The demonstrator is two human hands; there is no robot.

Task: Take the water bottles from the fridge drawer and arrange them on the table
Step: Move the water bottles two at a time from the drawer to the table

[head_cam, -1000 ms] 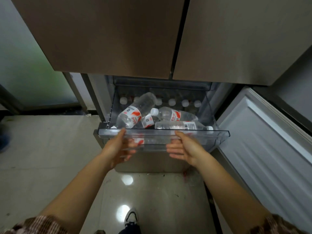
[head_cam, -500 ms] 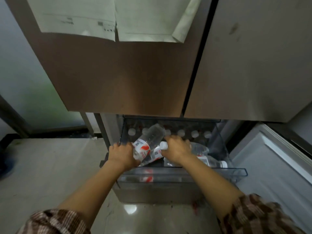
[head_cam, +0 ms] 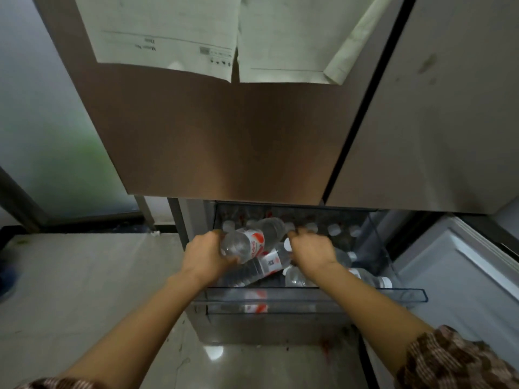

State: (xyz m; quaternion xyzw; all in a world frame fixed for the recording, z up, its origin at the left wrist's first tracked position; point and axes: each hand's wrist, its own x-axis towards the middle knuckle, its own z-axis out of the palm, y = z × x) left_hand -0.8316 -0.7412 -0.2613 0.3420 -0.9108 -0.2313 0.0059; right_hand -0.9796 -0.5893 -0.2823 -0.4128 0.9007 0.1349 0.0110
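A clear fridge drawer (head_cam: 309, 297) is seen pulled open, with water bottles (head_cam: 368, 277) lying inside. A red-labelled bottle (head_cam: 256, 242) is gripped near its base by the left hand (head_cam: 205, 257) and held tilted. The right hand (head_cam: 311, 252) is curled down among the others; what it holds cannot be told

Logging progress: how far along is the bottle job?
Done: the fridge drawer stands open. In hand: the left hand grips one bottle; the right hand reaches among others, its grasp hidden. Left: several bottles lie in the drawer, no table in view.
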